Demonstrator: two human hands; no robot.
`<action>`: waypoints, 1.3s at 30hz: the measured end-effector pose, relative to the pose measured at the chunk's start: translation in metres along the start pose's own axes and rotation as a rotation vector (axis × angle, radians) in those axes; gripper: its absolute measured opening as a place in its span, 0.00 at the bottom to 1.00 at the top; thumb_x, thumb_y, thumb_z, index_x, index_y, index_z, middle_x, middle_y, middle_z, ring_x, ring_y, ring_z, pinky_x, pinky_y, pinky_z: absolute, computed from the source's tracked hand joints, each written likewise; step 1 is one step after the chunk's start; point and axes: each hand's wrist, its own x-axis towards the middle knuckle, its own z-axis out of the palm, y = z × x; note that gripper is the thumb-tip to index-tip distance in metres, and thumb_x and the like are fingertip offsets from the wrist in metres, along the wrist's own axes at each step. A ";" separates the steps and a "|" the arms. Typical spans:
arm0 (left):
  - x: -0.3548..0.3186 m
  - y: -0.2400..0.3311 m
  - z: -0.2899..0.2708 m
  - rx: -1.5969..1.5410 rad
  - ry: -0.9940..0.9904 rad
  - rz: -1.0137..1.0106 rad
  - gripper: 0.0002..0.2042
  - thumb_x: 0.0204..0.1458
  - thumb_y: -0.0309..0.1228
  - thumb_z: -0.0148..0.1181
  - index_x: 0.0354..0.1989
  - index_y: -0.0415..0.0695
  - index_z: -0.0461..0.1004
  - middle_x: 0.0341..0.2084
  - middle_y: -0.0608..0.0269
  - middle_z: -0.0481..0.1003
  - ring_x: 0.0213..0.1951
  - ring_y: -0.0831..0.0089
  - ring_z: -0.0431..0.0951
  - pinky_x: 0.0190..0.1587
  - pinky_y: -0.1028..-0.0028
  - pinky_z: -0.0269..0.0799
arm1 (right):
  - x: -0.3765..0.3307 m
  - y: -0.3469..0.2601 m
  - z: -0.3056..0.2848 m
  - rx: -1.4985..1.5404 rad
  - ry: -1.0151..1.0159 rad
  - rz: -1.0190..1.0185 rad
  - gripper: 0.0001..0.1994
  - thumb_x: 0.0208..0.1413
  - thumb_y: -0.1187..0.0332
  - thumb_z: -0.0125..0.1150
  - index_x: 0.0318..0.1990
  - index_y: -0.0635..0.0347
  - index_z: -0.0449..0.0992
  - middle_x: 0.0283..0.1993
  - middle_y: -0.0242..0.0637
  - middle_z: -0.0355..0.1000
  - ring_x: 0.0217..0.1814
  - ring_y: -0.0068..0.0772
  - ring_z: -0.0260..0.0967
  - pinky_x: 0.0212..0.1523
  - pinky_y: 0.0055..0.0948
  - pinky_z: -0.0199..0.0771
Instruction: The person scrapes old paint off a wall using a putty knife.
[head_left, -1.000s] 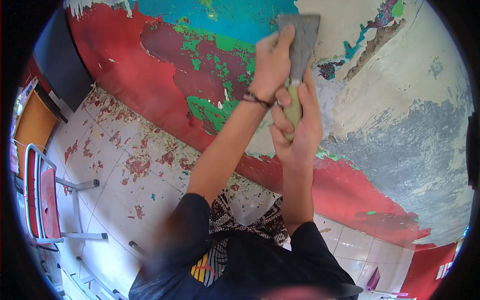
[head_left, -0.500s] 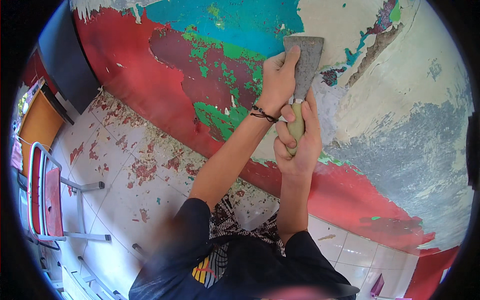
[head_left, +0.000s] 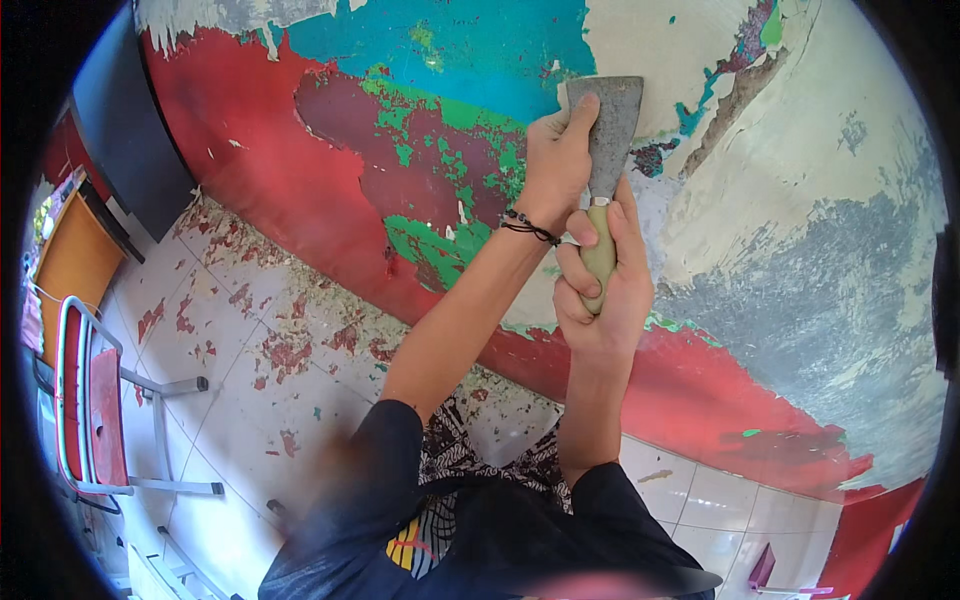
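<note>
- Wall [head_left: 780,190]: far side, patchy red, blue, green and cream.
- Floor [head_left: 235,400]: white tiles, reddish flakes [head_left: 288,350] scattered left.
- Chair [head_left: 107,415]: red and grey, left.
- Scraper [head_left: 613,150]: before the wall, blade [head_left: 622,108] pointing far.
- Right grip [head_left: 618,295]: closed around its handle [head_left: 601,250].
- Left grip [head_left: 558,165]: clasping the blade's left edge.
- Bracelet [head_left: 530,227]: dark, left wrist.
</note>
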 end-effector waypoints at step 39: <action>0.003 -0.012 0.032 -0.136 0.078 0.143 0.15 0.57 0.37 0.55 0.33 0.35 0.77 0.29 0.65 0.76 0.27 0.80 0.71 0.30 0.77 0.67 | -0.001 -0.041 -0.005 -0.251 -0.051 0.002 0.26 0.64 0.67 0.41 0.69 0.48 0.46 0.27 0.32 0.60 0.13 0.14 0.46 0.07 0.14 0.39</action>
